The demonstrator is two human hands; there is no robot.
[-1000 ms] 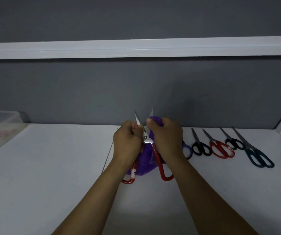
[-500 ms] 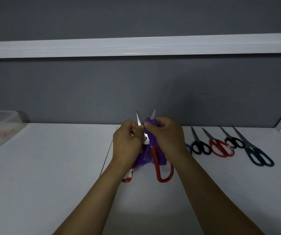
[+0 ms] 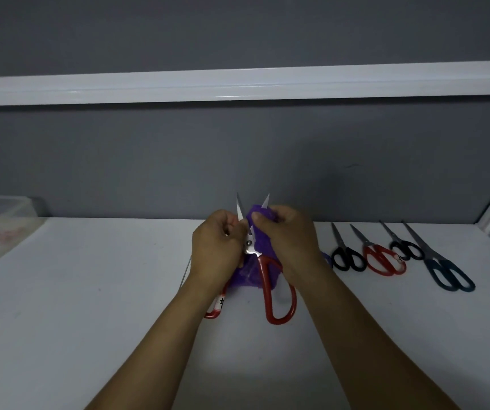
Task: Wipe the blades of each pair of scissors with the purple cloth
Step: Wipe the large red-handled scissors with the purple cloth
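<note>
We are holding the red-handled scissors (image 3: 267, 279) above the white table (image 3: 90, 291), blades spread and pointing up and away, and we are working the purple cloth (image 3: 260, 220) along the right-hand blade. Our left hand (image 3: 217, 247) is clenched around the left blade just below its bare tip, steadying the pair near the pivot, while our right hand (image 3: 288, 235) is pinching the cloth against the other blade, whose point is poking out above the fabric. The rest of the cloth is hanging behind the pivot, between the two red loops. The main risk we are seeing is a cut: both points are exposed close to our fingertips, and only a thin fold of cloth is lying between the right fingers and the edge, so sliding toward the tip with too much pressure could drive the edge through. The handles are dangling free, so the blades could swing shut on the left fingers if that grip slackens. Four more pairs are lying in a row to our right, the black scissors (image 3: 347, 255), red scissors (image 3: 383, 258), small black scissors (image 3: 406, 248) and dark teal scissors (image 3: 448, 273), and they are waiting their turn.
</note>
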